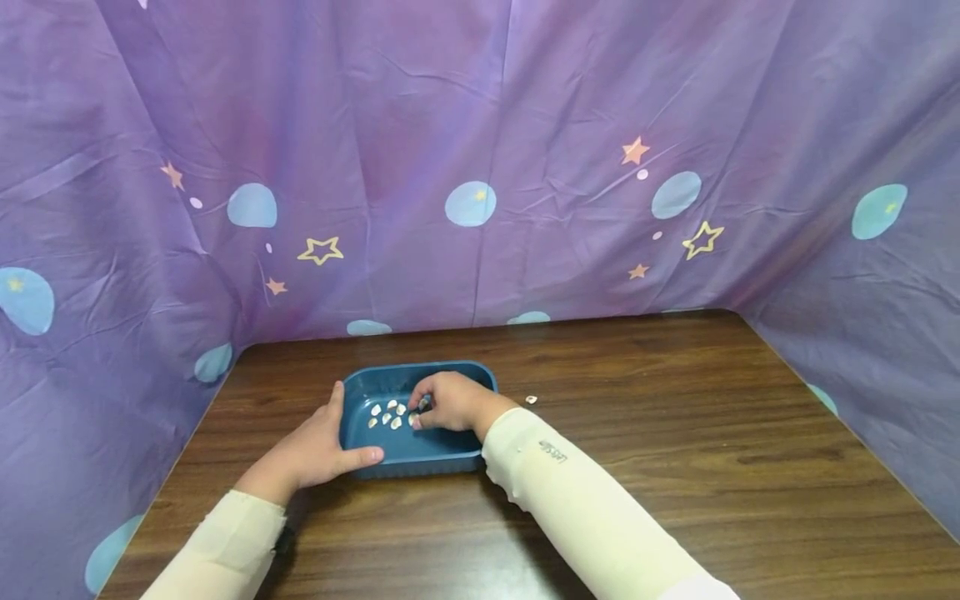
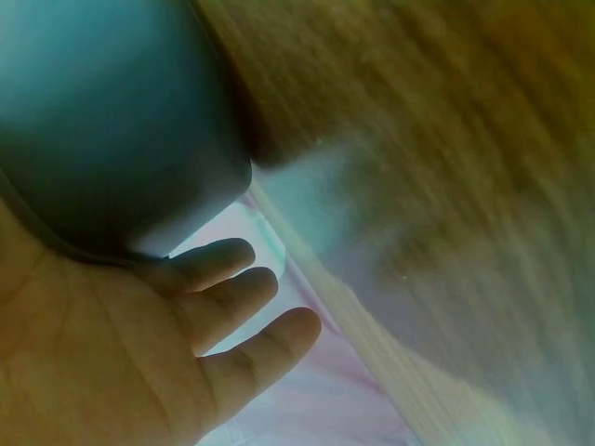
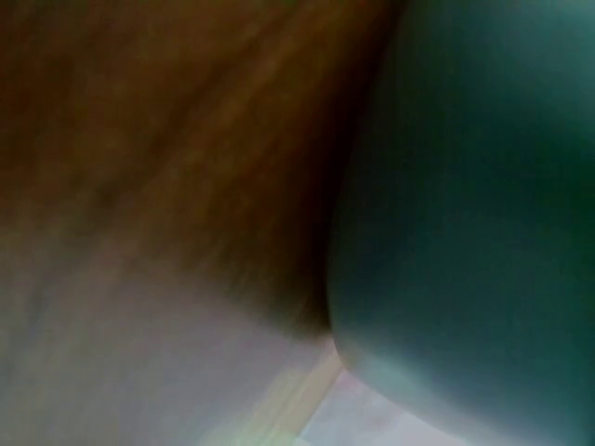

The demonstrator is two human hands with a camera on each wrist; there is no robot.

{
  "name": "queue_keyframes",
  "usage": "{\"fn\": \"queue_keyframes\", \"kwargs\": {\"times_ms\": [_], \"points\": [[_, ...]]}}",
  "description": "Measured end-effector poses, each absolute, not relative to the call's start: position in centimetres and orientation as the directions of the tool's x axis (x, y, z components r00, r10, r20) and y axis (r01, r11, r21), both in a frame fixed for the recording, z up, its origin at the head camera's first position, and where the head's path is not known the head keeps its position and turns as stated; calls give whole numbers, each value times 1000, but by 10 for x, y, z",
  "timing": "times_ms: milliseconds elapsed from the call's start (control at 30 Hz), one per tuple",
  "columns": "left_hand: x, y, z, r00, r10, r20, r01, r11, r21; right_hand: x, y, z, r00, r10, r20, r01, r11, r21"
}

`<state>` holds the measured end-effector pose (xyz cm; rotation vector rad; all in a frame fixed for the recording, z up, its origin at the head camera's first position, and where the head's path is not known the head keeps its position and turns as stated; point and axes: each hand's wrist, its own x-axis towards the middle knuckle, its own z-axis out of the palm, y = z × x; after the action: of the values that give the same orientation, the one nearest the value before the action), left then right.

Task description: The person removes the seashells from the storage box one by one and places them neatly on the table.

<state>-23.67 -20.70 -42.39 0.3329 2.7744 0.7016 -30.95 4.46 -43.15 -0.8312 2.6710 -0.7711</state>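
A blue rectangular tray [image 1: 442,457] stands on the table with several small white seashells [image 1: 396,423] on its floor. My left hand [image 1: 315,446] rests against the tray's left end, thumb on the front rim and index finger along the far left side; in the left wrist view its other fingers [image 2: 256,358] stretch out straight beside the tray wall [image 2: 121,139]. Reaching over the right side, my right hand [image 1: 453,402] pinches a seashell [image 1: 412,419] low inside the tray. The right wrist view shows only the tray's outer wall [image 3: 465,232], no fingers.
One more seashell [image 1: 531,400] lies on the brown wooden table [image 1: 675,433], right of the tray and beyond the right forearm. A purple curtain [image 1: 405,150] with stars and blue shapes hangs behind the table and at both sides.
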Motion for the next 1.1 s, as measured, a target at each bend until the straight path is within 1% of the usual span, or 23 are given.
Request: {"fn": "queue_keyframes", "kwargs": {"times_ms": [700, 1100], "points": [[-237, -207, -422, -939, 280, -198, 152, 858, 490, -308, 42, -432, -816, -561, -142, -437, 758, -484], [-236, -208, -423, -941, 273, -201, 145, 860, 489, -305, 39, -431, -831, -537, -143, -424, 780, -460]]}}
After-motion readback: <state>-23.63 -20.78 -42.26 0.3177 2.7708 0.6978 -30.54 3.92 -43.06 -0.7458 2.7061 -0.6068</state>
